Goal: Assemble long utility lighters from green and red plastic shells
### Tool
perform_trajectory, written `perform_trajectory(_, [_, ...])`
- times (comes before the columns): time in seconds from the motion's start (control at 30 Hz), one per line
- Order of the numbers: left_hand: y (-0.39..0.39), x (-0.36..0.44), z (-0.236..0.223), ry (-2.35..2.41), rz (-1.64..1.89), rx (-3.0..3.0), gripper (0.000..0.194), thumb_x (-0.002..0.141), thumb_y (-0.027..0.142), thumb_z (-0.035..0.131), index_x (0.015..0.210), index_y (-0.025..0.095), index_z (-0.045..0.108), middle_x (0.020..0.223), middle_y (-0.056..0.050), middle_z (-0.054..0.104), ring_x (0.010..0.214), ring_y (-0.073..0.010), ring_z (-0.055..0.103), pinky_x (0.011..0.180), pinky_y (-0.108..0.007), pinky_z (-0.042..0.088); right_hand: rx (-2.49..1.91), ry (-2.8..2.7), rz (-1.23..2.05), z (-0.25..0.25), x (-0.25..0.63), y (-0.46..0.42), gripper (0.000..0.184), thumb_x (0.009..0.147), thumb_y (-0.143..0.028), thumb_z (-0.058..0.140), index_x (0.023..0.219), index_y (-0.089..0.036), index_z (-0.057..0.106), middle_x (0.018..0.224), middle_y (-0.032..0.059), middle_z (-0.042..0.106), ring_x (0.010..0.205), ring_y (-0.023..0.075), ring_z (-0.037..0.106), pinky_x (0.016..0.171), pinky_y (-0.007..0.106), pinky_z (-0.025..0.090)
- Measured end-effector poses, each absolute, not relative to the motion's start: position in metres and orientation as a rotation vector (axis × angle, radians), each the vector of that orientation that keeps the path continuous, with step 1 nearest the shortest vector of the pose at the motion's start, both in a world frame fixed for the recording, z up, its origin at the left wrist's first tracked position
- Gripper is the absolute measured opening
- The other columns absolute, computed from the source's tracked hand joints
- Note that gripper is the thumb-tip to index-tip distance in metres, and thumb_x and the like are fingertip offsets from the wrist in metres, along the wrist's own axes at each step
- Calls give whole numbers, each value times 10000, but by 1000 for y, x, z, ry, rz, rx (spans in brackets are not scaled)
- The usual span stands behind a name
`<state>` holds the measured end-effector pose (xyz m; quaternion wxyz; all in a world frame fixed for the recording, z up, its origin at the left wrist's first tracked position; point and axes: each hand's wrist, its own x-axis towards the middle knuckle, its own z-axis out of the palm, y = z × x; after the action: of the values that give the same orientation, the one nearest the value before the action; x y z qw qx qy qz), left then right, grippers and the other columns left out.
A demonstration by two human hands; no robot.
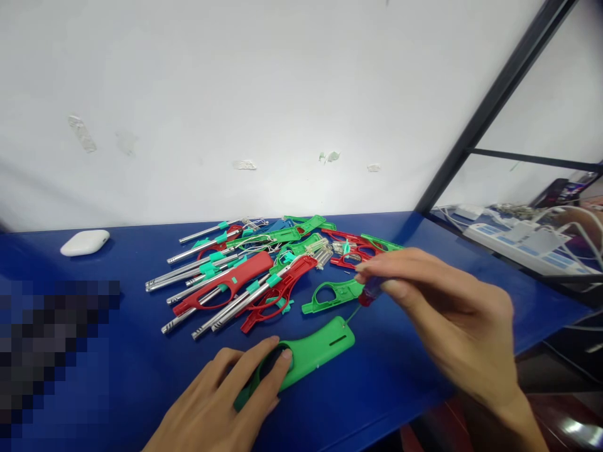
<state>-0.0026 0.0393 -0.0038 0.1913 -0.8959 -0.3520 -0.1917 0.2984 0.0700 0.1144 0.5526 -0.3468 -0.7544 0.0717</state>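
A green lighter casing (315, 351) lies flat on the blue table. My left hand (221, 395) grips its near end, with fingertips at the trigger loop. Between the thumb and fingers of my right hand (443, 314) is a small screwdriver (370, 294) with a red and dark handle, partly hidden. Its thin shaft slants down to the far right end of the casing, at a small hole. Just behind lies a loose green casing half (332, 295). Further back is a pile with a red lighter casing (230, 282), metal lighter tubes (181, 273) and thin wires.
A white earbud case (85, 243) lies at the back left of the table (155, 383). Behind the table rises a white wall. On the right are a black metal frame (490, 107) and a white power strip (513, 248) with cables.
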Motion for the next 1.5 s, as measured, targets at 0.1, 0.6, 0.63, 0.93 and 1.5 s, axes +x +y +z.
perform_trajectory(0.1, [39,-2,0,-969,-559,-2521,556,1108,264,381,1659,325,413,1639,57,557,1216,-232,666,940,-311,648,-824,-1747,162,114,298,72,247,937,-166,835,1112,-340,826,978,-27,804,881,180,707,797,324,594])
perform_trajectory(0.6, [38,-1,6,-936,-605,-2493,508,1105,232,380,1580,326,535,1540,65,652,1109,-216,701,860,-301,668,-844,-1782,186,110,303,77,270,1097,-218,618,1243,-338,809,1115,40,778,1012,218,711,828,369,602])
perform_trajectory(0.63, [37,-1,5,-945,-609,-2493,521,1109,232,364,1602,325,506,1562,62,634,1120,-218,693,869,-304,666,-828,-1783,234,110,303,77,300,1102,-195,600,1269,-342,801,1127,35,786,1022,214,719,820,361,607])
perform_trajectory(0.93, [36,-4,-4,-973,-527,-2534,606,1068,175,404,1654,329,420,1655,81,533,1220,-243,651,936,-343,658,-805,-1791,216,110,302,74,355,1050,-144,674,1300,-363,797,1134,-2,792,1036,181,713,896,320,589])
perform_trajectory(1.5, [39,2,10,-958,-646,-2514,494,1123,222,351,1563,322,553,1543,76,644,1120,-214,669,892,-304,646,-805,-1740,154,109,300,74,309,999,-97,735,1178,-334,821,1165,-27,789,1118,160,710,970,297,577])
